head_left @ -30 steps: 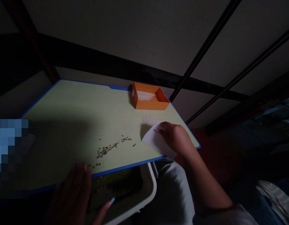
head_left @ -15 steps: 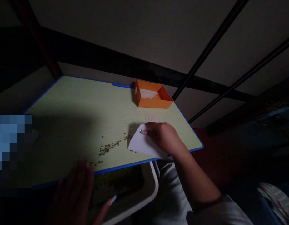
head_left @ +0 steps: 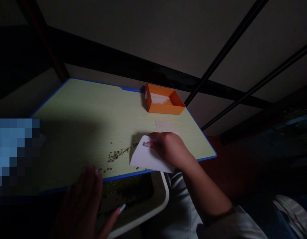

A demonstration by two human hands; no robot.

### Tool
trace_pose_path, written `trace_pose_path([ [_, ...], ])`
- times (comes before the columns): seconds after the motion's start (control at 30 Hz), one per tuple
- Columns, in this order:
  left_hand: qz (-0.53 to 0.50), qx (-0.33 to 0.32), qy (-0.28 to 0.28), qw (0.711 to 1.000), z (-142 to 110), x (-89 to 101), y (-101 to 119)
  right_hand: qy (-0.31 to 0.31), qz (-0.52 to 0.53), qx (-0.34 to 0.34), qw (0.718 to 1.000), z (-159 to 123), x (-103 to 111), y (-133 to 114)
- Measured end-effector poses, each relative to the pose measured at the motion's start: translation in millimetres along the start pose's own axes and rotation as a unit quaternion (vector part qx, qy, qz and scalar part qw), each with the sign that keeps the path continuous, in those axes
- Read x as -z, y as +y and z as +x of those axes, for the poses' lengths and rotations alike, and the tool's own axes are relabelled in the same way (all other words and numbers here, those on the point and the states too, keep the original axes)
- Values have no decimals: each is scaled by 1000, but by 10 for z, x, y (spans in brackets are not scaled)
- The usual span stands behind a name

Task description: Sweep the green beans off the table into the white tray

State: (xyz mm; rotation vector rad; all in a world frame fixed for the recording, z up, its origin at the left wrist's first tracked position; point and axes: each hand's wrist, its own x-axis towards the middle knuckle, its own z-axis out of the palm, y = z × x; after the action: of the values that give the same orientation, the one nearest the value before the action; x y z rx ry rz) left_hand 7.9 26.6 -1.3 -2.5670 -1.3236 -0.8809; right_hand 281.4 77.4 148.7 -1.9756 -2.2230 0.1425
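The tabletop (head_left: 98, 106) bears loose grains in two places, so some lie outside any container. Under its near edge, a pale-rimmed bin (head_left: 166, 196) already contains a greenish layer; toward the far right, an orange tray (head_left: 165, 108) holds whitish grains. The left hand (head_left: 87, 196) is open, thumb spread over the bin, fingers at the tabletop's edge; contact is unclear. The right hand (head_left: 172, 147) pinches a white card (head_left: 148, 156), tilted beside a trail of dark seeds (head_left: 115, 155). Behind that hand lies a patch of pale granules (head_left: 164, 125), uncollected.
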Motion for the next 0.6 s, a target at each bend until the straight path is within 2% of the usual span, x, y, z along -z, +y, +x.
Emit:
trace_pose_path([
  [0.4,-20,20,-21,999,-24,-28,-13,-48,27,-24,998,-48,51,-71],
  [0.6,-5,8,-13,1000,-18,-10,-8,-27,37,-8,999,-130,40,-82],
])
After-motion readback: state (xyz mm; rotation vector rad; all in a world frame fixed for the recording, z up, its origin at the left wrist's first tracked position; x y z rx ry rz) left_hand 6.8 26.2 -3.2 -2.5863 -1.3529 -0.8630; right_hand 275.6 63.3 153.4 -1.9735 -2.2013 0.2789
